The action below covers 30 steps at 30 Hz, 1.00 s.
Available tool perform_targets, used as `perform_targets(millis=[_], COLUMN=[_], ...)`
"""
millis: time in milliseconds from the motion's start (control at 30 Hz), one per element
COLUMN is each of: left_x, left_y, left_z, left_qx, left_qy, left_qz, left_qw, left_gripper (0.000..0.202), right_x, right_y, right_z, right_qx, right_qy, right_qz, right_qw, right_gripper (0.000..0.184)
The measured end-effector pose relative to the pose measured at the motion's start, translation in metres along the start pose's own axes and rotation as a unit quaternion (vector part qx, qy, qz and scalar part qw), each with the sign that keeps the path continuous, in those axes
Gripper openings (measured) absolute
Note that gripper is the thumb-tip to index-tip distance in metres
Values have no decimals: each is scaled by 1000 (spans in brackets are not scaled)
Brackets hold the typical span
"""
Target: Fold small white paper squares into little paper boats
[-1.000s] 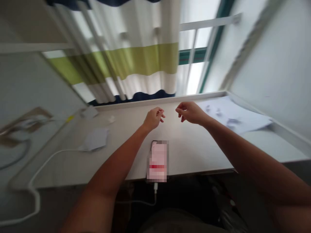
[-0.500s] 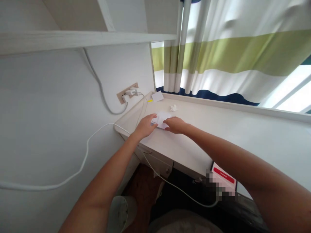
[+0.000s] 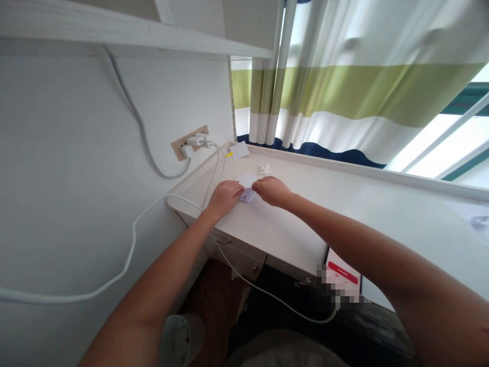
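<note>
A sheet of thin white paper [image 3: 248, 179] lay on the white laminate bench [image 3: 290, 229], with a pale lilac patch of it [image 3: 247, 195] showing between the person's hands. The left hand [image 3: 224, 199] rested palm down at the sheet's near left edge, its fingers [image 3: 237, 192] curled and held close together. The right hand [image 3: 272, 191] came in from the other side, its fingers [image 3: 256, 186] also closed up and angled down onto the paper. Both forearms sloped inward, so the fingertips nearly met over the sheet. Whether either hand was pinching the paper or only pressing on it could not be told from this angle. Thin paper like this probably handled best with light, even pressure from both sides, keeping it flat and unwrinkled. A crumpled white tissue [image 3: 264, 169] and a small white card [image 3: 240, 150] lay farther along the bench, and a white charging cable [image 3: 133, 239] ran down from a wall socket [image 3: 179, 150].
</note>
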<state>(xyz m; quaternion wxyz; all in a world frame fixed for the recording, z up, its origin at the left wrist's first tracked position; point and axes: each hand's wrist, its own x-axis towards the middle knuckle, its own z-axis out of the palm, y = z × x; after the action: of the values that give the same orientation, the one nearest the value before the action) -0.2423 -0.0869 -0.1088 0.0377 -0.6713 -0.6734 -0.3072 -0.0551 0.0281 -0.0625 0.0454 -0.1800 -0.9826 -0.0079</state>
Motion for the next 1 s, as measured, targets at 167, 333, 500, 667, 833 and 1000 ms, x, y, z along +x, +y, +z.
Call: perform_targets(millis=[167, 333, 500, 667, 833, 1000], left_x=[28, 77, 121, 134, 129, 118], left_y=[30, 98, 183, 244, 267, 270], left_z=[1, 38, 93, 148, 186, 199], left_qx=[-248, -446, -540, -573, -573, -572], left_qy=[64, 39, 8, -111, -112, -103], left_qz=[-100, -90, -91, -91, -123, -164], left_qw=[961, 890, 837, 807, 802, 797], left_gripper=[16, 28, 36, 50, 53, 50], right_x=[-21, -86, -171, -239, -277, -283], right_y=[27, 83, 132, 163, 182, 189], right_z=[-42, -57, -40, -25, -3, 13], right_qx=[148, 428, 558, 589, 576, 547], right_qy=[63, 201, 257, 314, 285, 320], right_qz=[69, 142, 243, 308, 331, 308], right_qw=[985, 870, 750, 678, 691, 709], right_gripper=[24, 10, 38, 38, 42, 51])
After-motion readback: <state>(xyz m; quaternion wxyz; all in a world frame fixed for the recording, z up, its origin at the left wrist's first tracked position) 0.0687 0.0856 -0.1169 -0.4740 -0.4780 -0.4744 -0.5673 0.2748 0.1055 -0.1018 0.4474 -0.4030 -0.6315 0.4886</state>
